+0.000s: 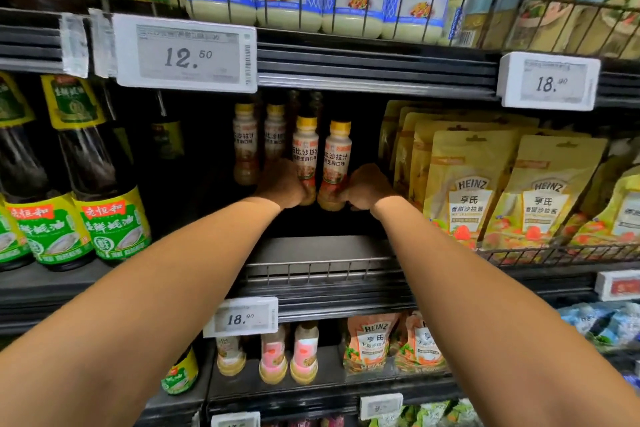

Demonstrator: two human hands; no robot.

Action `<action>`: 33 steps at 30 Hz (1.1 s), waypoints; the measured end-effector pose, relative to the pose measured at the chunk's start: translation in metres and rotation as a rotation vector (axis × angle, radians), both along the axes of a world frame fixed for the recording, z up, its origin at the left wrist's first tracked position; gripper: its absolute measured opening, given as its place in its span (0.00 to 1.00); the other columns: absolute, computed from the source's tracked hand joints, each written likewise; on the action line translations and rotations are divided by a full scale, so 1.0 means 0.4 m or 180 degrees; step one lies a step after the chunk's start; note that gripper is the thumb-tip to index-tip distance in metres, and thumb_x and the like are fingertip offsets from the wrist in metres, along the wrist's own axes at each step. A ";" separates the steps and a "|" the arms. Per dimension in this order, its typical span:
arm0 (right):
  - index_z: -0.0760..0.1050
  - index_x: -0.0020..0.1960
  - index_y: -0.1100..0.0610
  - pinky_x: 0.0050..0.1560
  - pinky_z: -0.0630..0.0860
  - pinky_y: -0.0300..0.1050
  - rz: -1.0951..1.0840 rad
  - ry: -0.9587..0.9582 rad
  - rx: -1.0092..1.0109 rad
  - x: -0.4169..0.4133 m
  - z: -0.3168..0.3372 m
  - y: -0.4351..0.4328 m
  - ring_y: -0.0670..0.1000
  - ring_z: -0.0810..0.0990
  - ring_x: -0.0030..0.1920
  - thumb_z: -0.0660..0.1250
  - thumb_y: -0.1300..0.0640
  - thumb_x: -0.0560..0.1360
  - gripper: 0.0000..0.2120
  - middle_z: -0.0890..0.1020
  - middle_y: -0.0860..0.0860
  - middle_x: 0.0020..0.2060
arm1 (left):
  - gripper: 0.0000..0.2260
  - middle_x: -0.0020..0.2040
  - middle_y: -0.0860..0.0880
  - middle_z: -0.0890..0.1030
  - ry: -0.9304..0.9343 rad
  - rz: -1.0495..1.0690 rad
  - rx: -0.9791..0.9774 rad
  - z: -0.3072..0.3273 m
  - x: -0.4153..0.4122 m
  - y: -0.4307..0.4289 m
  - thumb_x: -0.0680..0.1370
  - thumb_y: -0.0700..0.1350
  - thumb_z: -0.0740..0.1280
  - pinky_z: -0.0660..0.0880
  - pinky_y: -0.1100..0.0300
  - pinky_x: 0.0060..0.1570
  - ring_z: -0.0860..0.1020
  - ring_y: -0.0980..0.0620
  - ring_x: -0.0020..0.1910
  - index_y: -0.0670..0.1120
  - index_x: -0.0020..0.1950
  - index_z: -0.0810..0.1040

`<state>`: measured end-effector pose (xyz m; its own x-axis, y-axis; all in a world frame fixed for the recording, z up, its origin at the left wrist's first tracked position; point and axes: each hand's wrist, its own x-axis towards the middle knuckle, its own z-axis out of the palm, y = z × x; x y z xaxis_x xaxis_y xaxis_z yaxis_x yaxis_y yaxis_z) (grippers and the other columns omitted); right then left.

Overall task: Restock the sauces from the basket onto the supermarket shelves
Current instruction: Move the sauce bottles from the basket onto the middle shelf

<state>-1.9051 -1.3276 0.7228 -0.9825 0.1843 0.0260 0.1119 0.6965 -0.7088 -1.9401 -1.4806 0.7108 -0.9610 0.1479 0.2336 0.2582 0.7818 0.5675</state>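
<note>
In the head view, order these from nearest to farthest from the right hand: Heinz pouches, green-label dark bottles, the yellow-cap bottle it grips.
1. The yellow-cap bottle, gripped by the right hand.
2. The Heinz pouches, just to its right.
3. The green-label dark bottles, far left.

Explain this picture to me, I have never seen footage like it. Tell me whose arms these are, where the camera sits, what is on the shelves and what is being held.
There is no machine here. A person wears a wide-angle camera on the head, so you look forward and down along their two bare arms. The left hand grips a yellow-capped bottle of dressing. The right hand grips a second bottle right beside it, deep in the middle shelf. Two similar bottles stand further back. Dark sauce bottles stand to the left and Heinz pouches to the right. I cannot tell whether the held bottles rest on the shelf. The basket is not in view.
</note>
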 end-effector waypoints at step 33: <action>0.81 0.48 0.56 0.39 0.71 0.35 -0.0232 0.0629 -0.0211 -0.103 -0.005 -0.014 0.47 0.80 0.44 0.77 0.56 0.71 0.08 0.82 0.49 0.42 | 0.08 0.58 0.43 0.81 0.0312 0.0080 -0.0104 -0.003 -0.068 0.023 0.78 0.52 0.67 0.68 0.58 0.49 0.78 0.42 0.57 0.50 0.54 0.79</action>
<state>-1.9464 -1.3334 0.7206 -0.9435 0.2625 0.2023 0.0147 0.6429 -0.7658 -1.9671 -1.4715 0.7096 -0.9373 0.1330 0.3222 0.2913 0.8064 0.5146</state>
